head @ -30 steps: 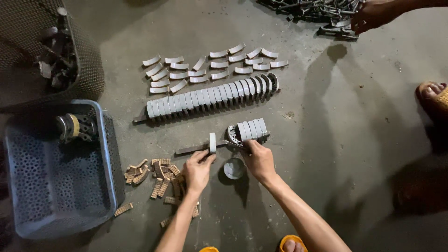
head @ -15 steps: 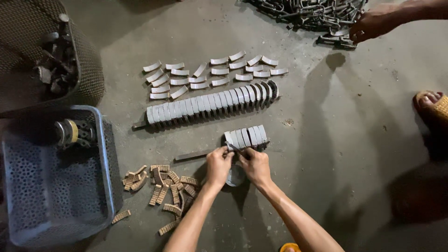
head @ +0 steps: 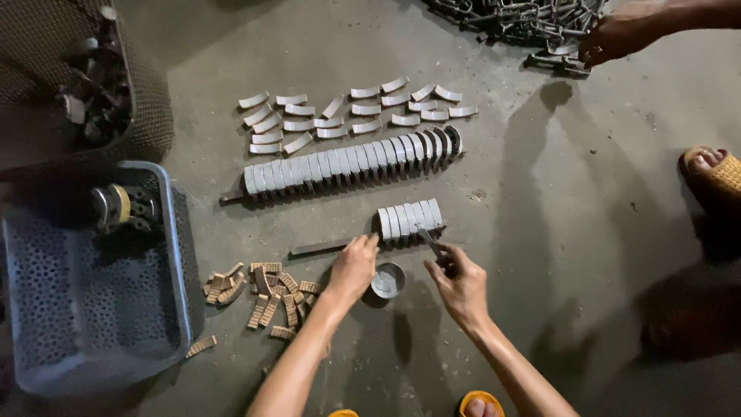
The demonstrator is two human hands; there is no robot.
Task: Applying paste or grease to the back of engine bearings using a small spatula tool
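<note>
My left hand (head: 353,266) rests by the left end of a short row of grey curved metal pieces (head: 411,219) standing on a dark bar (head: 318,247), fingertips touching the first piece. My right hand (head: 460,282) grips a thin brush-like tool (head: 431,241) whose tip lies on that short row. A small round tin (head: 387,279) with grey paste sits on the floor between my hands. Behind it runs a long row of the same grey pieces (head: 351,164), and loose curved pieces (head: 347,112) lie flat beyond it.
A pile of small tan ribbed blocks (head: 266,293) lies left of my left hand. A grey perforated crate (head: 85,309) and a mesh basket of parts (head: 93,85) stand at left. Another person's hand (head: 617,35) touches a heap of metal clips (head: 525,19); their sandalled foot (head: 714,174) is at right.
My hands came together on the short row, then parted. The left hand now sits at the row's left end and the right hand holds the tool on the row.
</note>
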